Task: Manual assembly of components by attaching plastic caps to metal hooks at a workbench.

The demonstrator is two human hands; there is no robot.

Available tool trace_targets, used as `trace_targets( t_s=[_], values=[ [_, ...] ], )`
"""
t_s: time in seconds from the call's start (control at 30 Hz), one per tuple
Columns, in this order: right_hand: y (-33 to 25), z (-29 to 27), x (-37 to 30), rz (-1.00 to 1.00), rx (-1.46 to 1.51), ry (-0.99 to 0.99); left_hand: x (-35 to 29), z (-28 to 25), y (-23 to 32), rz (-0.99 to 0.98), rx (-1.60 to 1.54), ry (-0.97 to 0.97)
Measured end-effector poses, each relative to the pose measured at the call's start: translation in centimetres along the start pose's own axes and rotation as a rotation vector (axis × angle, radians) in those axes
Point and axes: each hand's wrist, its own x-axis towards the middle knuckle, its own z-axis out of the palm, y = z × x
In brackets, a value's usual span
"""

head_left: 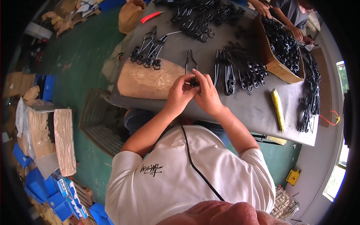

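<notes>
Black, narrow looped wire piece (187, 62) is grasped at its near end, between the bent fingers of left hand (180, 93) and right hand (208, 95). Fingertips are brought together there; exact share of the grip per hand can't be told, contact point is covered by the fingers. Loop end is pointed away from the body, over the grey tabletop (247, 108).

Just left of left hand: flat brown cardboard sheet (146, 83), right edge partly covered by that hand. Right of right hand: fanned row of black wire pieces with round ends (228, 77), round ends turned toward the body. Beyond the cardboard, left: small group of black ring-ended wire pieces (150, 52), rings overlapping its far edge.

Farther right, slightly nearer the body: yellow elongated roll (277, 110). Beyond it: open brown cardboard box (281, 70), filled with small black parts (281, 41).

Far left: red-handled tool (150, 17). Straight beyond the hands: black wire heap (198, 22). Co-worker's hand (261, 8) is seen near the box's far corner.
</notes>
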Motion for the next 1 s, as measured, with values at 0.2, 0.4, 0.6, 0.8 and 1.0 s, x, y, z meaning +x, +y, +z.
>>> trace_targets(
  t_s=[0.2, 0.4, 0.6, 0.8, 1.0],
  values=[
    [2.6, 0.6, 0.9, -0.004, -0.464, -0.064, -0.5, -5.1, -1.1, -0.25, -0.618, 0.141],
    [4.8, 3.3, 0.4, 0.046, -0.552, -0.197, 0.3, -7.1, -0.9, -0.439, -1.047, 0.108],
    [2.9, 2.2, 1.6, 0.63, 0.402, -0.011, -0.5, -7.8, 0.0, -0.378, -0.897, 0.122],
    [2.2, 1.4, 0.6, 0.624, 0.671, 0.049, -0.6, -6.7, 0.2, -0.417, -0.887, 0.125],
    [1.7, 1.6, 0.5, 0.643, 0.573, -0.051, -1.0, -5.0, 1.0, -0.437, -0.853, 0.022]
  ],
)
